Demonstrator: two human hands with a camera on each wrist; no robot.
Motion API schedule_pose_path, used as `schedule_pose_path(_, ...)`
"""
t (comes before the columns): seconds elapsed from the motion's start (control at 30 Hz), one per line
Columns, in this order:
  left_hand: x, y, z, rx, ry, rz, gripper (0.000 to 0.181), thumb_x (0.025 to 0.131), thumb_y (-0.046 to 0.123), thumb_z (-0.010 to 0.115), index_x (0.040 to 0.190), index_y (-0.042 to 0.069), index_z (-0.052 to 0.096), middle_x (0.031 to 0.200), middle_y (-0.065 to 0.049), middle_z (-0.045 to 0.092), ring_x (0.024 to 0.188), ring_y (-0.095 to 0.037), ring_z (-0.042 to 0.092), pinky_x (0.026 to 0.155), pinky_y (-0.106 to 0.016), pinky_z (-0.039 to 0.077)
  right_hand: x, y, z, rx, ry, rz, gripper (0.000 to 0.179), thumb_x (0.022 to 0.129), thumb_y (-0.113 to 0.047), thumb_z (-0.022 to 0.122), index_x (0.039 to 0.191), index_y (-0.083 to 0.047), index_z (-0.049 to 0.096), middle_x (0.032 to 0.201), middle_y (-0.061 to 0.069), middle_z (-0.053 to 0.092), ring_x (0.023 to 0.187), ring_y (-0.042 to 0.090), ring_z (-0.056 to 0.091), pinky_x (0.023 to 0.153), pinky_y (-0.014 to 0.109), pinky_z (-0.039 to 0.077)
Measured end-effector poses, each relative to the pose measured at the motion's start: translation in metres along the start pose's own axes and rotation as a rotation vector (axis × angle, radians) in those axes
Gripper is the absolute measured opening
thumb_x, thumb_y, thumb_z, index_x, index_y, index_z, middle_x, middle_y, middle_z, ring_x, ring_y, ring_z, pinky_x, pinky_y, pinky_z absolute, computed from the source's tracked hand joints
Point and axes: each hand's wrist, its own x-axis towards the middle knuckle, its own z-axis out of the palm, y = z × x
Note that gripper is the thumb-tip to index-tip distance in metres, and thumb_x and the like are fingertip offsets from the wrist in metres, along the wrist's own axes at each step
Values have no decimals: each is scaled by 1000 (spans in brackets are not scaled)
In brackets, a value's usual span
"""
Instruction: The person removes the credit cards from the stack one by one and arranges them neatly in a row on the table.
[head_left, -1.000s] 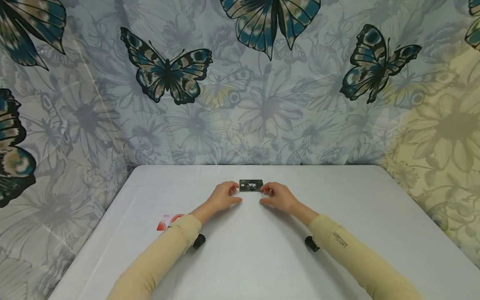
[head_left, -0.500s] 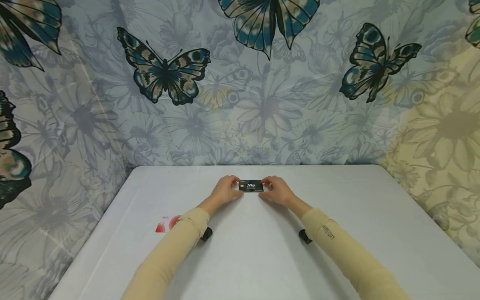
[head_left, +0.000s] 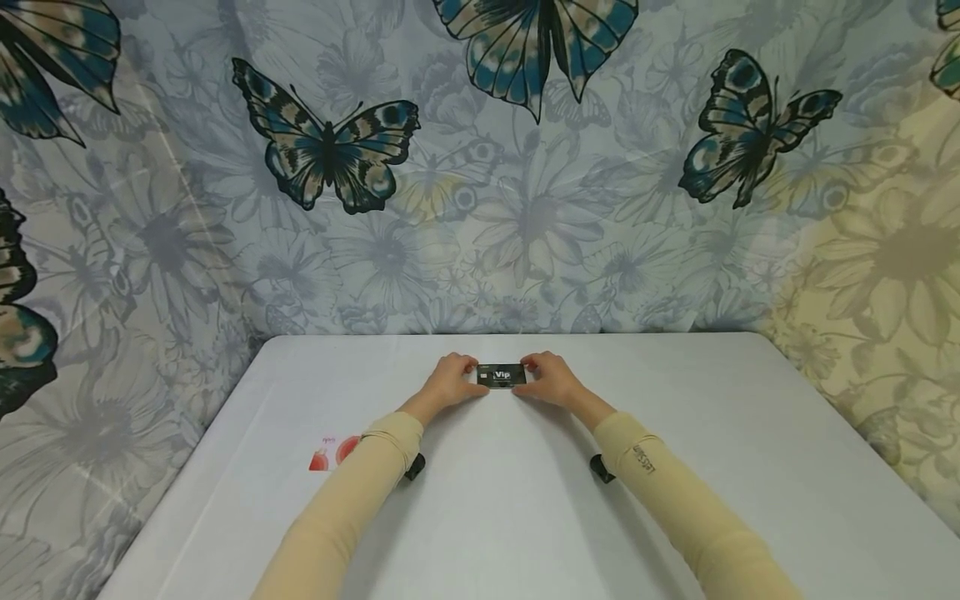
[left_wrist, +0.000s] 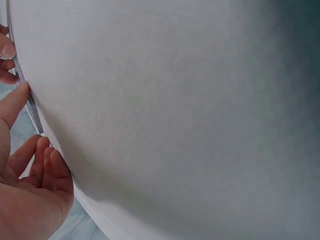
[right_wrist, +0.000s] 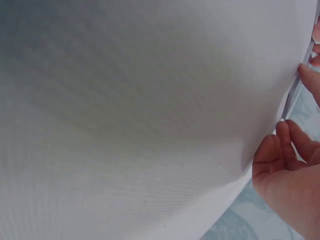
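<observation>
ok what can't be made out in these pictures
Head view: right part of the red-printed card, behind the left sleeve.
Head view: marks below "Vip" on the black card, too small.
Left wrist view: most of the right hand, cut by the left edge.
Right wrist view: most of the left hand, cut by the right edge.

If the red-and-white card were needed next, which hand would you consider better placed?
Probably the left hand: the red-and-white card lies on that side, partly hidden by its sleeve.

We see soft, fairly dim light and faint shadows beside the sleeves (head_left: 341, 508) on the worktop (head_left: 498, 517); both wrist views darken toward one upper corner.
</observation>
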Motion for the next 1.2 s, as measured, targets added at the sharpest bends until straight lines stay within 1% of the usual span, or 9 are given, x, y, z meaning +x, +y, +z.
schedule_pose_path(0.17, 1, 0, 1, 3, -15, -18, 56, 83, 28, 78, 128, 0, 59, 108, -11, 56, 105, -27, 49, 95, -40, 41, -1, 0, -1, 3, -13, 22, 59, 84, -27, 77, 129, 4, 56, 114, 19, 58, 109, 37, 51, 97, 50, 40)
schedule_pose_path(0.33, -1, 3, -2, 20, -17, -4, 54, 83, 27, 77, 126, -1, 60, 108, -12, 56, 105, -28, 50, 95, -40, 41, 0, 2, -1, 6, -15, 32, 58, 85, -29, 75, 130, 3, 56, 114, 18, 57, 108, 35, 51, 97, 50, 41)
schedule_pose_path(0.53, -3, 5, -3, 20, -1, 10, 52, 84, 27, 77, 125, -1, 61, 107, -11, 56, 104, -28, 50, 95, -41, 42, -2, 0, -2, 21, -13, 21, 56, 86, -29, 74, 129, 3, 57, 115, 18, 56, 111, 37, 49, 98, 51, 39)
schedule_pose_path(0.7, -1, 3, -2, 10, -10, -2, 53, 85, 28, 77, 126, -1, 60, 108, -11, 57, 106, -28, 50, 96, -40, 41, -3, -1, -2, 13, -9, 2, 55, 87, -29, 74, 128, 4, 57, 113, 18, 56, 110, 37, 50, 97, 51, 39)
schedule_pose_path(0.83, 0, 1, -1, 0, -10, 9, 53, 84, 28, 77, 125, -2, 60, 108, -11, 59, 105, -28, 52, 96, -40, 42, -3, -1, -2, 0, -3, -14, 55, 87, -29, 73, 128, 4, 57, 113, 19, 57, 109, 37, 51, 96, 50, 40)
schedule_pose_path(0.97, 0, 0, -3, -32, -7, 13, 54, 85, 27, 77, 127, -2, 59, 110, -12, 59, 106, -28, 53, 96, -40, 42, -3, 0, -2, 2, 12, -26, 54, 87, -29, 73, 128, 4, 57, 112, 18, 58, 107, 35, 52, 95, 50, 41)
schedule_pose_path(1.2, -2, 0, -5, -85, 1, 15, 55, 85, 25, 77, 129, 0, 57, 110, -9, 62, 103, -26, 57, 91, -38, 46, -5, 2, -2, 20, 58, -92, 54, 86, -26, 75, 127, 5, 58, 105, 16, 61, 95, 30, 54, 87, 47, 44)
